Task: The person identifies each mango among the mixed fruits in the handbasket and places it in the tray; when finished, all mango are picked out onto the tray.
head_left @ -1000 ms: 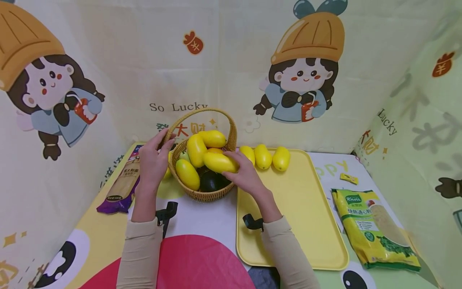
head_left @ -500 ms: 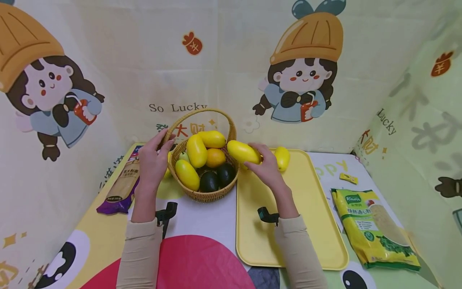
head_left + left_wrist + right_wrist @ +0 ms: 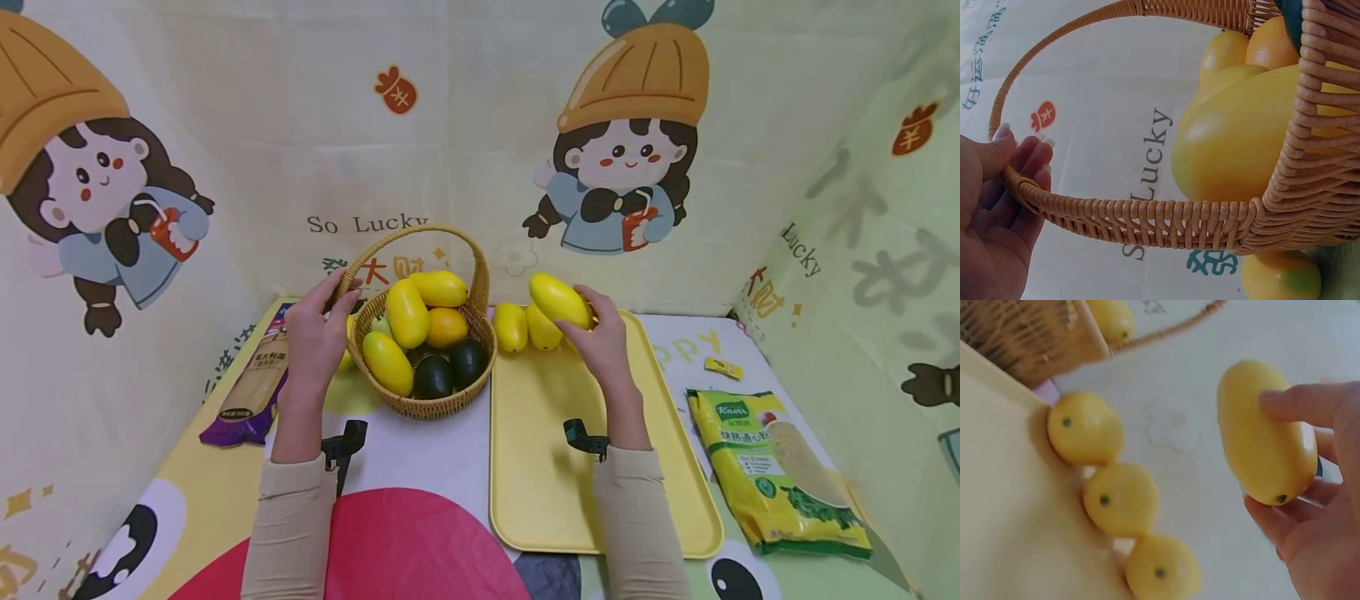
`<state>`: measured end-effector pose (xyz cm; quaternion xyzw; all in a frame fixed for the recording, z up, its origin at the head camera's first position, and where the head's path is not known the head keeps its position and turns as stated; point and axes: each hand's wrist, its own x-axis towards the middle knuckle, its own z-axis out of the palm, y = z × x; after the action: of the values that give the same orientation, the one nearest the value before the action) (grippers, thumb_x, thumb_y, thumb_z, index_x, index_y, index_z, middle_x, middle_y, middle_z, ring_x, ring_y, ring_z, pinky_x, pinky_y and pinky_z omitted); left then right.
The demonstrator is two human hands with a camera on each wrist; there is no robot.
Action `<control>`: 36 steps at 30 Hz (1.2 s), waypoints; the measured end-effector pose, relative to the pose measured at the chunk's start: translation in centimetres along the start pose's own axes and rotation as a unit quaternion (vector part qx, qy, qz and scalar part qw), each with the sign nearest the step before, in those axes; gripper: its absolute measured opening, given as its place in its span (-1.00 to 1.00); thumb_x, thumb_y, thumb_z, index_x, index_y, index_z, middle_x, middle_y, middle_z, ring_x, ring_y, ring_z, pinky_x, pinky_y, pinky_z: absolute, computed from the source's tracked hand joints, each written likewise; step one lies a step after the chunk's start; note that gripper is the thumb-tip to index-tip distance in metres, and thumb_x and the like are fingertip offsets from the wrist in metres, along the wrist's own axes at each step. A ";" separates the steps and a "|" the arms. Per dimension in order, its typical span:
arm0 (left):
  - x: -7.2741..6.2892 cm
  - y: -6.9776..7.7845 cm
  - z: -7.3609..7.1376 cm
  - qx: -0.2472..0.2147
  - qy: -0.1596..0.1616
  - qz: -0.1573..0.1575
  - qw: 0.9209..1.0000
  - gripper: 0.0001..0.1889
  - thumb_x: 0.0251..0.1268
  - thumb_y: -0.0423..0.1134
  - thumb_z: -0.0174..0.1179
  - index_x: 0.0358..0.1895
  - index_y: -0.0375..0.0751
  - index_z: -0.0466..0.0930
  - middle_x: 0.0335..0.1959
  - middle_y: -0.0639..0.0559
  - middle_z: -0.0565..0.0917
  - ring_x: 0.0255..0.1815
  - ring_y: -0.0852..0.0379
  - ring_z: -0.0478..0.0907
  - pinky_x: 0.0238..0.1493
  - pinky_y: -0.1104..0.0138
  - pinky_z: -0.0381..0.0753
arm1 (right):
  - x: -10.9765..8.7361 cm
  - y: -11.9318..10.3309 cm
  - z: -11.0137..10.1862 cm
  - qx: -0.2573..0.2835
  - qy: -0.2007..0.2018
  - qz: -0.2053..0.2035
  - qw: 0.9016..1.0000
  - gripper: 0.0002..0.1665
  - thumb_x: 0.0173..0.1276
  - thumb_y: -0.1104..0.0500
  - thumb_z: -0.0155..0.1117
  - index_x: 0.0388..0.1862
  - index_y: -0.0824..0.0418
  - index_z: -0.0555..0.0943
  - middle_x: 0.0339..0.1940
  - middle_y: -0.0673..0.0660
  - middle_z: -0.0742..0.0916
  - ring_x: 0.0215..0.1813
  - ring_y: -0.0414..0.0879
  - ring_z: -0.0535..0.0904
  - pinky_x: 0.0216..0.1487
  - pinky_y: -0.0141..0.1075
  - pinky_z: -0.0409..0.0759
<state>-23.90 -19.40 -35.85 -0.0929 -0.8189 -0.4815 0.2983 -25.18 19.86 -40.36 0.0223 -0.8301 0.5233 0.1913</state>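
Observation:
My left hand holds the left side of the arched handle of a wicker basket. In the left wrist view the fingers curl behind that handle. Inside the basket are several yellow mangoes, an orange and two dark green avocados. My right hand grips a yellow mango between thumb and fingers, raised over the back of the yellow tray. Three more mangoes lie in a row along the tray's back edge, the rightmost mostly hidden behind the right hand in the head view.
A purple-ended pasta packet lies left of the basket, beside a partly hidden yellow fruit. Right of the tray are a yellow-green Knorr bag and a small yellow packet. Printed cloth walls enclose the table.
My right hand has lifted the mango out of the basket and carried it right, over the tray's back row. This uncovered the orange and the avocados. The left hand stays on the handle.

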 end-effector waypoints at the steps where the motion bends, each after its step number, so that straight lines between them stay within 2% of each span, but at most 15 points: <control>1: 0.0 -0.1 0.0 0.001 0.000 0.001 1.000 -0.56 0.48 -0.17 0.11 0.37 0.02 0.48 0.10 -0.03 0.73 0.13 0.09 0.67 0.06 0.66 0.56 | 0.1 0.3 -0.3 -0.003 0.011 0.006 1.000 -0.26 0.26 0.08 0.47 0.41 0.00 0.44 0.30 0.13 0.52 0.23 0.03 0.44 0.31 -0.02 0.53; 8: 0.0 -0.3 0.1 0.003 0.000 0.000 1.000 -0.56 0.47 -0.17 0.11 0.38 0.04 0.48 0.10 -0.04 0.73 0.14 0.07 0.66 0.09 0.62 0.57 | 0.4 2.6 -2.3 -0.009 0.090 0.053 0.994 -0.26 0.28 0.08 0.43 0.43 0.04 0.42 0.33 0.16 0.51 0.26 0.07 0.42 0.34 -0.03 0.51; 12: 0.0 -0.2 0.1 0.004 0.000 0.001 1.000 -0.56 0.47 -0.17 0.11 0.37 0.03 0.48 0.09 -0.04 0.73 0.14 0.06 0.67 0.09 0.62 0.58 | 0.5 3.7 -3.2 -0.020 0.118 0.093 0.988 -0.26 0.32 0.04 0.38 0.47 0.04 0.39 0.41 0.15 0.47 0.31 0.06 0.40 0.39 -0.04 0.49; 14: -0.1 -0.1 0.2 0.005 0.000 0.002 1.000 -0.56 0.47 -0.18 0.11 0.37 0.02 0.49 0.09 -0.04 0.73 0.13 0.06 0.67 0.08 0.62 0.58 | 0.5 4.1 -3.5 -0.022 0.128 0.098 0.987 -0.26 0.32 0.06 0.37 0.47 0.07 0.39 0.41 0.17 0.47 0.31 0.08 0.40 0.40 -0.03 0.48; 20: 0.0 0.0 0.1 0.004 0.003 0.003 1.000 -0.57 0.48 -0.18 0.11 0.37 -0.01 0.49 0.09 -0.05 0.74 0.13 0.06 0.67 0.08 0.62 0.58 | 0.4 5.5 -3.8 -0.046 0.143 0.094 0.984 -0.28 0.27 0.09 0.39 0.41 0.17 0.44 0.28 0.28 0.53 0.20 0.15 0.42 0.30 0.00 0.45; 27: -0.1 0.2 -0.1 0.008 0.000 -0.013 1.000 -0.57 0.48 -0.17 0.11 0.37 0.05 0.49 0.10 -0.05 0.73 0.14 0.05 0.66 0.09 0.57 0.60 | 0.0 7.8 -3.4 -0.071 0.169 0.122 0.976 -0.29 0.29 0.11 0.35 0.41 0.22 0.43 0.24 0.34 0.54 0.18 0.20 0.39 0.26 0.04 0.39; 32: -0.1 0.1 0.0 0.010 -0.001 -0.019 1.000 -0.56 0.48 -0.15 0.10 0.38 0.06 0.48 0.11 -0.03 0.73 0.14 0.08 0.66 0.11 0.52 0.61 | -0.2 8.9 -3.2 -0.080 0.173 0.135 0.972 -0.31 0.34 0.12 0.31 0.42 0.28 0.41 0.25 0.37 0.52 0.22 0.24 0.38 0.33 0.07 0.35; 36: 0.0 0.1 0.0 0.012 0.000 -0.017 1.000 -0.56 0.48 -0.14 0.10 0.38 0.06 0.48 0.11 -0.01 0.73 0.13 0.09 0.66 0.11 0.52 0.62 | -0.3 9.5 -3.1 -0.076 0.160 0.136 0.975 -0.32 0.39 0.13 0.27 0.44 0.29 0.38 0.35 0.38 0.49 0.38 0.26 0.35 0.47 0.07 0.29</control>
<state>-23.83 -19.31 -35.76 -0.0757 -0.8259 -0.4766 0.2915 -26.20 26.79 -47.44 -0.1897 -0.8213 0.4767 0.2496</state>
